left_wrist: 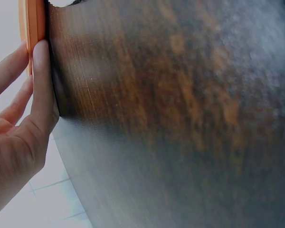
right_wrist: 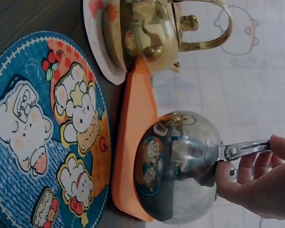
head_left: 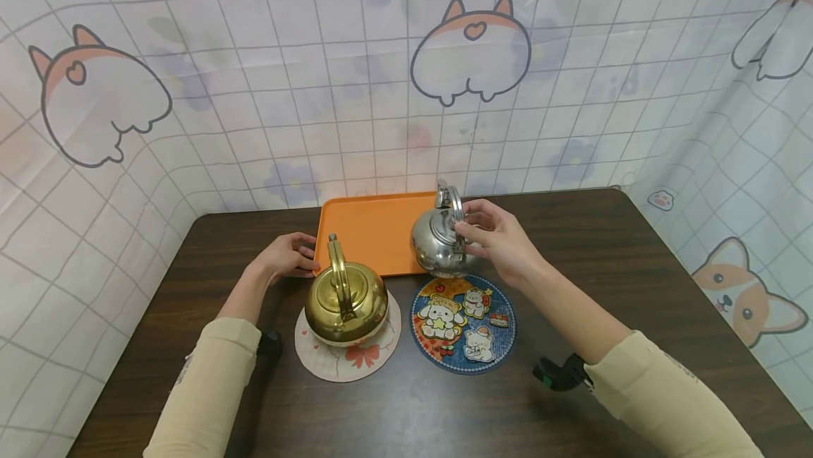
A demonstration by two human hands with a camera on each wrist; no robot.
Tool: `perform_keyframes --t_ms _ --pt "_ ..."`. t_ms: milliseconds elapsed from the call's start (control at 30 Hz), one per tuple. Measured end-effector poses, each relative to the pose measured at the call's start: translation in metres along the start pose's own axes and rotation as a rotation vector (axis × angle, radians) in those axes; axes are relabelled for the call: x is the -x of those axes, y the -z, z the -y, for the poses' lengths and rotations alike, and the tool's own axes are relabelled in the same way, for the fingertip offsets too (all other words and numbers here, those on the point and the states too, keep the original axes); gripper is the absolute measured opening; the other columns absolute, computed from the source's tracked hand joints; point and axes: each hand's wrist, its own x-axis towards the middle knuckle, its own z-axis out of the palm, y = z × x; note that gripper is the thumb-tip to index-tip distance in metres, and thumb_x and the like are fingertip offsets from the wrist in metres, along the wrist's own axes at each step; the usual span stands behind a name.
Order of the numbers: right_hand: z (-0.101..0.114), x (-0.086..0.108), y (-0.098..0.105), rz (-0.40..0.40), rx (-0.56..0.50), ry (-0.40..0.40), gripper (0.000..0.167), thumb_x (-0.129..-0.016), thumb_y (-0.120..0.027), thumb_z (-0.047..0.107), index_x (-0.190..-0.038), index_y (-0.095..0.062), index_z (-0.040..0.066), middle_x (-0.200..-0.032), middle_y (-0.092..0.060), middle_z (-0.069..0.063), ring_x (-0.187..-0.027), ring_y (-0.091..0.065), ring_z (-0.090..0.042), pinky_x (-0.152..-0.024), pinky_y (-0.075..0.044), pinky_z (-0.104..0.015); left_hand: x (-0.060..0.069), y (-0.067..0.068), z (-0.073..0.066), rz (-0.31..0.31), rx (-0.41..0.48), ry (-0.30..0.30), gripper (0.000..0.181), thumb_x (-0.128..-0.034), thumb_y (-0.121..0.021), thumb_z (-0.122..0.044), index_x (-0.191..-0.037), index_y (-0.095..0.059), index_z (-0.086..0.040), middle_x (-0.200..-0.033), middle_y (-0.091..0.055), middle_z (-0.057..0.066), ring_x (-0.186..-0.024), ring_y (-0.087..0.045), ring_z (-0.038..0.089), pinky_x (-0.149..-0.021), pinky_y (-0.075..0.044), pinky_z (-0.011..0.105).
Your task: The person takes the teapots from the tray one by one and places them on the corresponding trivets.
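Observation:
In the head view my right hand [head_left: 498,236] grips the handle of a silver kettle [head_left: 437,243] at the right end of an orange tray [head_left: 368,225]. The right wrist view shows thumb and fingers curled about the handle, the kettle [right_wrist: 180,175] in front of the tray [right_wrist: 133,123]; whether its base touches the tray I cannot tell. At the tray's left edge, my left hand [head_left: 288,257] pinches the rim, thumb and fingers on either side in the left wrist view. A gold kettle [head_left: 346,306] stands on a round pink mat [head_left: 317,363], nearer than the tray.
Right of the pink mat lies a round blue mat [head_left: 470,366] with cartoon animals. The dark wood table [head_left: 432,416] reaches back to a patterned wall sheet [head_left: 343,91], which also hangs at both sides.

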Motion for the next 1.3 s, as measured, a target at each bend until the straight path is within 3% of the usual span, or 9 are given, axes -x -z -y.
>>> perform_keyframes --t_ms 700,1300 --pt "-0.008 0.029 0.008 -0.001 0.036 0.006 0.030 -0.104 -0.062 0.007 -0.131 -0.052 -0.003 -0.115 -0.055 -0.010 -0.110 -0.059 -0.020 -0.103 -0.052 -0.049 0.001 0.000 0.000 -0.008 -0.008 0.001 0.066 -0.0929 -0.067 0.013 -0.150 -0.035 0.008 -0.120 -0.055 0.026 -0.084 -0.069 0.020 -0.078 -0.063 0.036" --pt "-0.012 0.054 0.010 0.013 0.080 -0.012 0.034 -0.103 -0.064 0.011 -0.131 -0.052 -0.004 -0.118 -0.055 -0.014 -0.110 -0.058 -0.022 -0.102 -0.053 -0.049 0.000 0.000 0.000 -0.016 -0.016 -0.002 0.065 -0.0931 -0.067 0.012 -0.150 -0.037 0.008 -0.121 -0.054 0.025 -0.085 -0.069 0.020 -0.078 -0.063 0.037"
